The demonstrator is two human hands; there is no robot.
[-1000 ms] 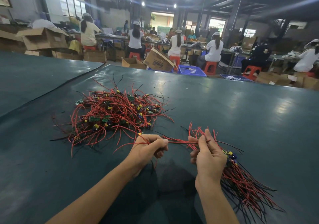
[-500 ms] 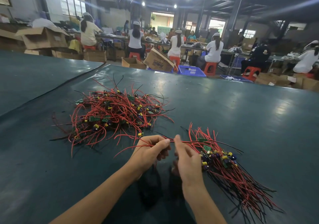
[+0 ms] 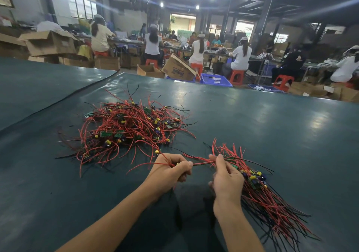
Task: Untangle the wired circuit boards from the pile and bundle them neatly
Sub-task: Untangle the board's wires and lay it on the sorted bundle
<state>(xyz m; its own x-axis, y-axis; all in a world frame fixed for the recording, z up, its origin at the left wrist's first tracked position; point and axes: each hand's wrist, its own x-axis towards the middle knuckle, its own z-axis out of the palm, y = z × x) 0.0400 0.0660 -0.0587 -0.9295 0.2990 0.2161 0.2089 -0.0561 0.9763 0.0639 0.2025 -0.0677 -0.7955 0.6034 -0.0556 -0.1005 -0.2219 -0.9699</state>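
Red wire [image 3: 202,162] stretches between your hands, left hand [image 3: 171,171] gripping, right hand [image 3: 226,176] pinching, likely to straighten it. Tangled pile [image 3: 128,127] lies ahead on the tabletop [image 3: 272,125]; sorted bundle [image 3: 272,199] waits beside your right.

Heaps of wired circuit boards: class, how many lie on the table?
2. The tangled pile lies ahead of the left hand; the straightened bundle beside the right hand, partly hidden. Both pinch a loose strand.
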